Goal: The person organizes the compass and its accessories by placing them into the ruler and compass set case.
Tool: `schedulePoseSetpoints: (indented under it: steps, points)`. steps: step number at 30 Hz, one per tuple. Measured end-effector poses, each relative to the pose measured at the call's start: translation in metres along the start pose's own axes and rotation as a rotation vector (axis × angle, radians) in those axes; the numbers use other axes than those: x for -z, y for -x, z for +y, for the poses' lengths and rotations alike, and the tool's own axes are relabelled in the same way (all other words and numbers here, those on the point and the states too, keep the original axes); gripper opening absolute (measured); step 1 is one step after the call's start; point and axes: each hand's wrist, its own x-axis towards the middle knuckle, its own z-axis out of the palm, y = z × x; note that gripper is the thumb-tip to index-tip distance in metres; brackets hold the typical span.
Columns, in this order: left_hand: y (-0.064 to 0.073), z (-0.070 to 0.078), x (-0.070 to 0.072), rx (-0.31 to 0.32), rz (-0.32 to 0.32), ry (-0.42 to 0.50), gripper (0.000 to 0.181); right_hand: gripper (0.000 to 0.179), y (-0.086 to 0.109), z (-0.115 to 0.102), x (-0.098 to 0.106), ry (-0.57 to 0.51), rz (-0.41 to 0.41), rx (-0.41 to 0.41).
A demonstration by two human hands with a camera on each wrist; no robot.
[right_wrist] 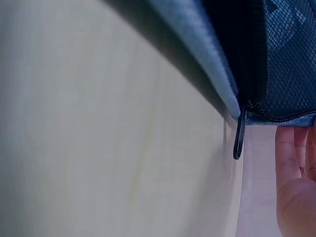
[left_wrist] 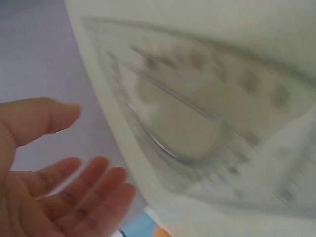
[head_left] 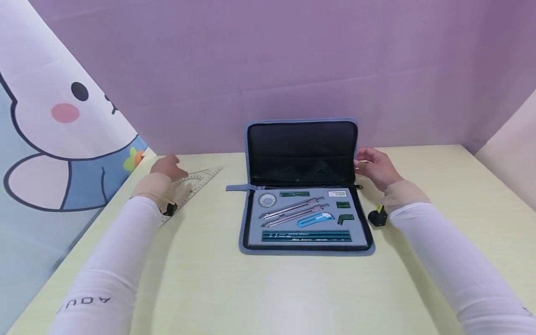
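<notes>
My left hand [head_left: 165,168] is above the left side of the table with its fingers spread and relaxed, holding nothing. Beside it lies a clear set square [head_left: 205,176] with a protractor arc; the left wrist view shows the set square [left_wrist: 212,64] blurred. A blue zip case [head_left: 307,252] lies unfolded in the middle, its black-lined lid [head_left: 301,153] standing up. At the lid's right edge is my right hand [head_left: 377,170], the fingertips touching that edge and partly hidden behind it. In the right wrist view, the fingers [right_wrist: 286,148] look fairly straight against the mesh-lined lid.
Inside the case, a grey tray [head_left: 255,235] holds two metal compasses [head_left: 293,208], a light-blue cutter [head_left: 316,219], green pencils [head_left: 305,236], a round white container [head_left: 267,200] and small green pieces. A strap [head_left: 237,187] sticks out left. Behind stands a purple backdrop [head_left: 268,60].
</notes>
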Motion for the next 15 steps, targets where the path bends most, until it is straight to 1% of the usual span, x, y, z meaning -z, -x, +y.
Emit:
schedulePoseSetpoints:
  steps: [3, 5, 7, 10, 15]
  points:
    - [0.0, -0.019, -0.003, 0.086, -0.064, 0.025, 0.056, 0.016, 0.0, 0.001, -0.001, -0.006, -0.001, -0.004]
    - [0.001, -0.028, -0.005, 0.135, -0.082, 0.043, 0.052, 0.016, 0.0, 0.001, -0.001, -0.002, 0.001, -0.006]
    - [0.001, -0.034, -0.008, 0.175, -0.086, 0.062, 0.048, 0.016, 0.0, 0.002, 0.0, -0.006, 0.001, -0.006]
    - [0.002, -0.038, -0.011, 0.194, -0.071, 0.061, 0.047, 0.015, 0.0, 0.003, 0.0, -0.008, 0.004, -0.003]
    - [0.003, -0.035, -0.012, 0.217, -0.045, 0.074, 0.045, 0.014, -0.002, 0.006, 0.002, -0.004, 0.004, -0.002]
